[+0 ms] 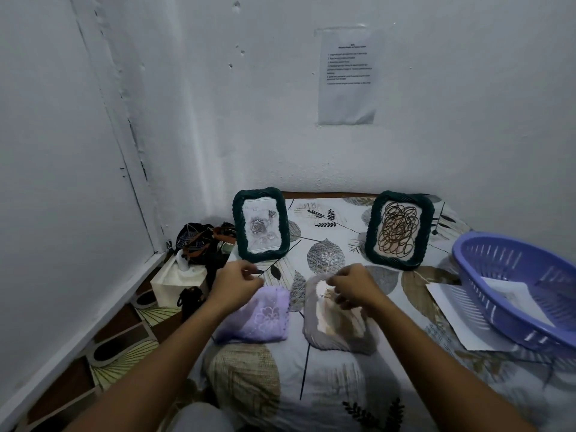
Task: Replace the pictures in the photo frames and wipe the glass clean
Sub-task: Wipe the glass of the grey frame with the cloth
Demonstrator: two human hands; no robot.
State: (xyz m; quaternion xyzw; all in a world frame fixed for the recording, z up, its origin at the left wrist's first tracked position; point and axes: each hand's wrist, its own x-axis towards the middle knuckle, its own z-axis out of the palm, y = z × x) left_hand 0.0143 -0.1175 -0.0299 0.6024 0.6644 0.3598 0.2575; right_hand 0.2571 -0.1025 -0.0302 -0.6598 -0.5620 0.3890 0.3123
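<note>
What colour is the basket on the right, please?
The basket is lilac-blue, seen in the head view.

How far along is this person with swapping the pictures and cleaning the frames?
Nothing looks finished. Both green frames stand upright on the bed: the left frame holds a rose drawing, the right frame a brown scribble. The left hand and right hand hover over a purple cloth and a grey cloth, fingers curled; what they pinch is unclear. Loose sheets wait by the purple basket.

Two frames [261, 225] [400, 230], two cloths [258, 316] [336, 319], one basket [498, 269], one tissue box [177, 283], two paper sheets [452, 310] [514, 299].
</note>
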